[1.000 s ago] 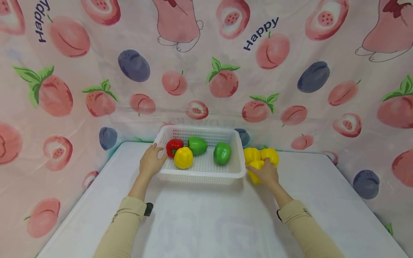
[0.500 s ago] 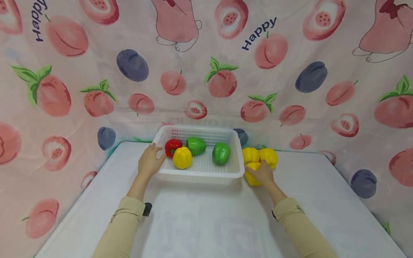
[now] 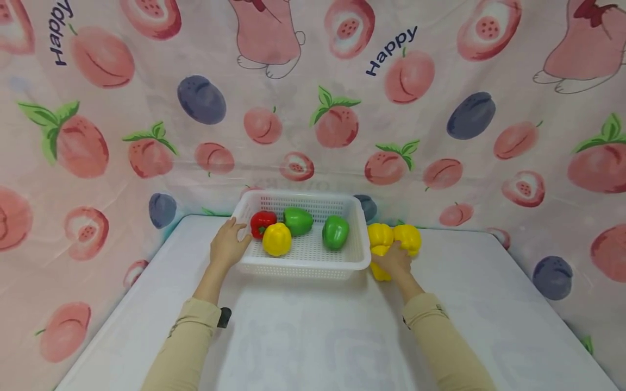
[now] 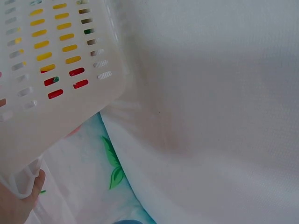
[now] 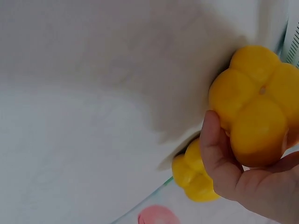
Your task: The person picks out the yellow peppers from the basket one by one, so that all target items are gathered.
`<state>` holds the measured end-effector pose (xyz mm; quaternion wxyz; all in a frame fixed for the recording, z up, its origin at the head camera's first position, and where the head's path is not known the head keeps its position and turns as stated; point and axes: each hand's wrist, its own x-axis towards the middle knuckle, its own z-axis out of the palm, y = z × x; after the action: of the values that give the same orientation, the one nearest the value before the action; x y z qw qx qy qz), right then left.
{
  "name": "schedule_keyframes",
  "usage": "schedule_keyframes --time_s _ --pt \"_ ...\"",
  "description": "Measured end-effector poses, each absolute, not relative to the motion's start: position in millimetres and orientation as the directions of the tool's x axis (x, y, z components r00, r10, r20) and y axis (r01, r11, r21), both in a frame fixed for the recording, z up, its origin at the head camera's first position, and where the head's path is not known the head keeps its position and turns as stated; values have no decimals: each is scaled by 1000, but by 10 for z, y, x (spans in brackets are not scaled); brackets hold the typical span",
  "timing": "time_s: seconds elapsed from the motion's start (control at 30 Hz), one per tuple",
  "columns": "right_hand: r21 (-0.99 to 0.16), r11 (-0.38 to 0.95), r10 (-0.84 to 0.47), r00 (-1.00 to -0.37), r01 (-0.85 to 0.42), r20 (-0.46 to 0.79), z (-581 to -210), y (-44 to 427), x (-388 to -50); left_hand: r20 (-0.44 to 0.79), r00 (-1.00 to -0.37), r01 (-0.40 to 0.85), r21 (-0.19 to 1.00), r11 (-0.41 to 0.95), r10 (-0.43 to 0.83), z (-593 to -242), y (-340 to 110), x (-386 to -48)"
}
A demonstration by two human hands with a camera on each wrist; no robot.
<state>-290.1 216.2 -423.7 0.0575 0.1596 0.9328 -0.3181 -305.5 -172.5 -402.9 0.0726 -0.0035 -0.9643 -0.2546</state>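
Note:
A white plastic basket (image 3: 303, 264) stands at the back of the table. In it lie a red bell pepper (image 3: 262, 224), a yellow bell pepper (image 3: 277, 239) and two green bell peppers (image 3: 298, 221). My left hand (image 3: 227, 243) holds the basket's left rim; the left wrist view catches a finger (image 4: 38, 185) at the rim. Just right of the basket, my right hand (image 3: 395, 259) grips another yellow bell pepper (image 5: 254, 98), thumb and fingers round its side. The hand partly covers it in the head view. Two more yellow bell peppers (image 3: 407, 239) sit right behind.
The table (image 3: 313, 336) has a white cover. A pink fruit-print cloth (image 3: 303, 81) rises behind it and along both sides. The basket's back edge is close to this cloth.
My right hand has shifted slightly left with the yellow bell pepper, closer to the basket's right side. My left hand stays at the rim, and the peppers in the basket lie as before.

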Motion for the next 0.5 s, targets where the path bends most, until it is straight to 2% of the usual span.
schedule_keyframes --time_s 0.03,0.2,0.5 --pt "-577 750 268 -946 324 -182 -4335 2208 -2961 142 -989 43 490 871 -31 -4029 -1720 -3051" --pt "-591 737 286 -944 328 -166 -4374 2210 -2968 151 -988 47 491 870 -32 -4033 -1718 -3033" --pt "-602 714 320 -931 359 -176 -4267 2122 -2871 152 -988 59 488 871 -18 -4018 -1722 -3038"
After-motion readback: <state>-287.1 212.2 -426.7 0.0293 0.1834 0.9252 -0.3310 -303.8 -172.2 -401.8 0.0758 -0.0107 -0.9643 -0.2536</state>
